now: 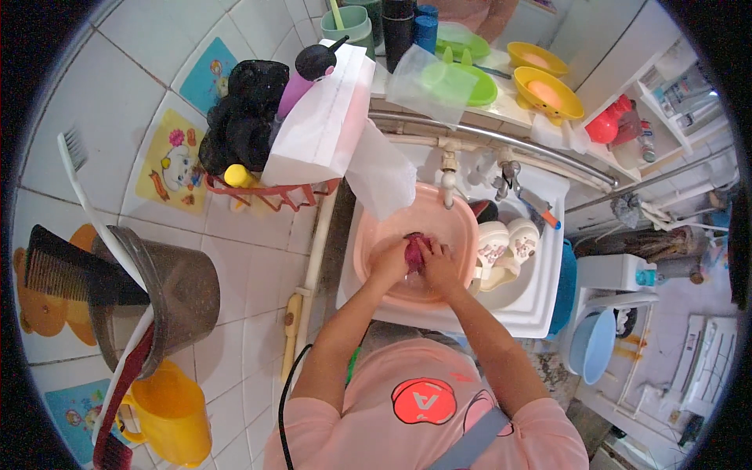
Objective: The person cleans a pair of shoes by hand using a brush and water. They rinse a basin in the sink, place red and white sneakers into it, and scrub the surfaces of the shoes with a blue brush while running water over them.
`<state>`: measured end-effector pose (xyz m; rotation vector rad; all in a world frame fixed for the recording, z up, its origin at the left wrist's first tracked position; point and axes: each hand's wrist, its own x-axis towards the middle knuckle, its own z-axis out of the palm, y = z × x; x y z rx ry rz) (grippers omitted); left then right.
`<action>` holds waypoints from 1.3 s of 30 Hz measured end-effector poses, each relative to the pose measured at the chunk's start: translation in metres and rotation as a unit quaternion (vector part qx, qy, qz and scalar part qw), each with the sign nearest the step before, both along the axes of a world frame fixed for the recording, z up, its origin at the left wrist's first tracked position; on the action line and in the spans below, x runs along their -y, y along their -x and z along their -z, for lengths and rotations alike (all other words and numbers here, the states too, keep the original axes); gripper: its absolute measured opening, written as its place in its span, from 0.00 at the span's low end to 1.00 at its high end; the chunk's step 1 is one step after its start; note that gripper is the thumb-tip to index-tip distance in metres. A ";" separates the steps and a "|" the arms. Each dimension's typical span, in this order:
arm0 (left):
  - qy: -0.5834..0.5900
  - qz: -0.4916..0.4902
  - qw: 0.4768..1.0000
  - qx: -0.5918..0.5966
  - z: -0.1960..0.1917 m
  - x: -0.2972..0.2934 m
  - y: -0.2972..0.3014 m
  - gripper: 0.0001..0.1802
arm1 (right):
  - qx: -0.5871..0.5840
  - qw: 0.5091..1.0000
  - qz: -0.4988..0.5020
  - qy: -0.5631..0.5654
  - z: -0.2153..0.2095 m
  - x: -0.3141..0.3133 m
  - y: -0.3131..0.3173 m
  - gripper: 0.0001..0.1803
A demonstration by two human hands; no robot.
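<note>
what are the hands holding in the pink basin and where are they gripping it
Both hands, left hand and right hand, clutch a small dark red piece of cloth between them over the round pink plastic basin, one on each side; the exact finger placement is unclear.

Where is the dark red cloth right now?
In the head view, the dark red cloth sits centre frame, clutched between the left hand and right hand inside the pink plastic basin, below the tap.

You get bright, even daylight with soft shadows and no harsh glare. Heavy fisheye bends tile lines near the rim, with black vignette corners. Centre stays sharp; edges soften slightly.
</note>
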<state>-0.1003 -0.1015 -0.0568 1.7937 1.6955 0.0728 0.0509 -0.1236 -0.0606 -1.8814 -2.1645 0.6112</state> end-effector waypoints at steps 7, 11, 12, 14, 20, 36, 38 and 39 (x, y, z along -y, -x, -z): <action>0.258 -0.390 0.729 0.499 0.015 -0.013 -0.003 0.17 | -0.293 0.954 0.057 0.026 -0.041 -0.001 0.016 0.21; 0.285 -0.377 0.592 0.653 0.041 -0.009 -0.002 0.19 | -0.322 0.941 -0.027 -0.097 -0.071 0.013 0.039 0.18; 0.274 -0.381 0.613 0.636 0.044 -0.009 -0.006 0.18 | -0.295 0.954 -0.028 -0.034 -0.076 0.012 0.036 0.18; 0.256 -0.360 0.681 0.584 0.034 -0.014 -0.020 0.17 | -0.217 0.976 -0.002 -0.024 -0.048 0.001 0.011 0.18; -0.149 -0.089 0.976 0.130 0.009 -0.015 -0.009 0.15 | -0.218 0.967 0.047 -0.119 -0.061 -0.035 -0.040 0.21; -0.143 -0.037 0.987 -0.067 0.002 -0.007 -0.017 0.27 | -0.111 0.981 0.107 -0.118 -0.005 -0.022 -0.025 0.25; -0.085 -0.069 0.993 -0.040 0.009 -0.010 -0.020 0.28 | 0.070 0.987 0.046 -0.136 0.000 -0.008 -0.004 0.25; -0.027 -0.178 0.974 0.141 0.021 -0.014 -0.018 0.24 | 0.064 0.987 0.043 -0.139 -0.002 -0.012 0.003 0.25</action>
